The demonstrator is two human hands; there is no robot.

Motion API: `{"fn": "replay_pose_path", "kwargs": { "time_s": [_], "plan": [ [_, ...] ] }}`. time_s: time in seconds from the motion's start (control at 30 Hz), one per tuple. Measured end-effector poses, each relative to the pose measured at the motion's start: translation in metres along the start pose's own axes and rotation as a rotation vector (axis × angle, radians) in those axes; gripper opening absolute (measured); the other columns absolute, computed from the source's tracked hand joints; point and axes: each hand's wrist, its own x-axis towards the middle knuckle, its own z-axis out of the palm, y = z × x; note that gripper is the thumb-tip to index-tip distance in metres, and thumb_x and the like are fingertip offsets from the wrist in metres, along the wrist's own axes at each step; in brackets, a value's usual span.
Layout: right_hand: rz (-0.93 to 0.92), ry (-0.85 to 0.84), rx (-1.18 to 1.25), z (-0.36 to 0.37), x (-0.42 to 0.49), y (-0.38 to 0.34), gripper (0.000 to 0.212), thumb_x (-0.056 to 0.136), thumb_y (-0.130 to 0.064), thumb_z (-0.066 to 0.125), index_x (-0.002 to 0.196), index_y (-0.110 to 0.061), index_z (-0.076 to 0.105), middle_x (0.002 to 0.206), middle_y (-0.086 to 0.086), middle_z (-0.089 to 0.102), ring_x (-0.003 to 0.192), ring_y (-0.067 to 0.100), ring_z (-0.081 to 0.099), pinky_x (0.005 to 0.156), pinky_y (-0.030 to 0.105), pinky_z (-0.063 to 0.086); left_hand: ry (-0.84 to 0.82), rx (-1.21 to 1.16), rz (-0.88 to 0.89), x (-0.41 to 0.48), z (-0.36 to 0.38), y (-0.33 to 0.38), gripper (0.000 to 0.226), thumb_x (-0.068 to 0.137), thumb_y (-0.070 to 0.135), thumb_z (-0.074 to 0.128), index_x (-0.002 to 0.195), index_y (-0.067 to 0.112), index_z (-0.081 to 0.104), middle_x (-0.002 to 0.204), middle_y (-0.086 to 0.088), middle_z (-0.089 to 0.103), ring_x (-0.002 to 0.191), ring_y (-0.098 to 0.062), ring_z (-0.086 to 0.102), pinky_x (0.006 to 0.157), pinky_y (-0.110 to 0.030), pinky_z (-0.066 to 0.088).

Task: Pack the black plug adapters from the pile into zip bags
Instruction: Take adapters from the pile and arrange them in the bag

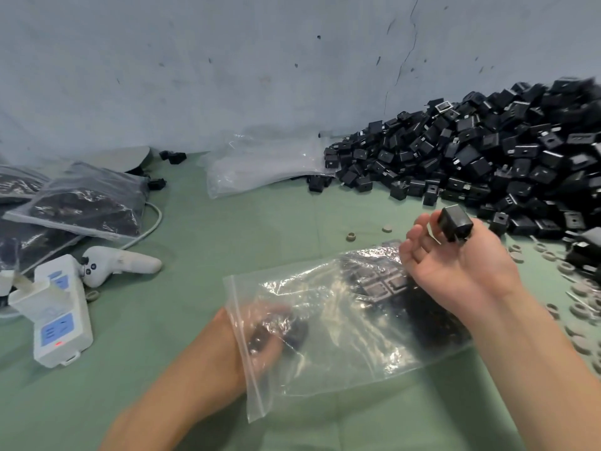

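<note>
Now our right hand pinches a black cube-shaped plug adapter near the clear plastic zip bag, whereas our left hand lies inside it, fingers too blurred to tell.

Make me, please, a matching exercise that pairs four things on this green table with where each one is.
Things:
1. single black adapter
2. power strip
3. empty zip bags
4. left hand

Places:
A. inside the open zip bag
B. just left of the pile
C. pinched in the right hand
D. next to the white controller

Pairs: 1-C, 2-D, 3-B, 4-A.
</note>
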Motion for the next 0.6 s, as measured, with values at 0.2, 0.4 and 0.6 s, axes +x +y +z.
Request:
{"fn": "replay_pose_path", "kwargs": {
  "time_s": [0.2,0.4,0.6],
  "plan": [
    [0.004,0.024,0.026,-0.002,0.000,-0.001,0.024,0.097,-0.027,0.047,0.079,-0.018,0.058,0.078,-0.001,0.064,0.060,0.014,0.060,0.063,0.028,0.048,0.090,-0.044,0.058,0.020,0.004,0.035,0.020,0.078,0.056,0.061,0.098,0.057,0.060,0.102,0.041,0.060,0.092,0.016,0.060,0.071,-0.014,0.053],
    [0.018,0.045,0.048,-0.002,0.000,0.001,0.027,0.098,-0.026,0.047,0.076,-0.017,0.060,0.077,-0.001,0.065,0.058,0.014,0.059,0.060,0.028,0.049,-0.110,-0.389,-0.063,0.033,0.018,0.051,0.030,0.071,0.054,0.069,0.100,0.056,0.065,0.102,0.023,0.070,0.093,0.001,0.069,0.082,-0.015,0.054],
    [0.028,0.055,0.073,-0.002,0.002,0.001,0.026,0.097,-0.024,0.047,0.077,-0.015,0.061,0.076,0.000,0.065,0.057,0.015,0.059,0.059,0.027,0.049,-0.291,-0.528,-0.125,0.039,0.022,0.050,0.040,0.071,0.068,0.069,0.107,0.074,0.052,0.116,0.035,0.063,0.110,0.008,0.062,0.090,-0.020,0.054]
  ]
}}
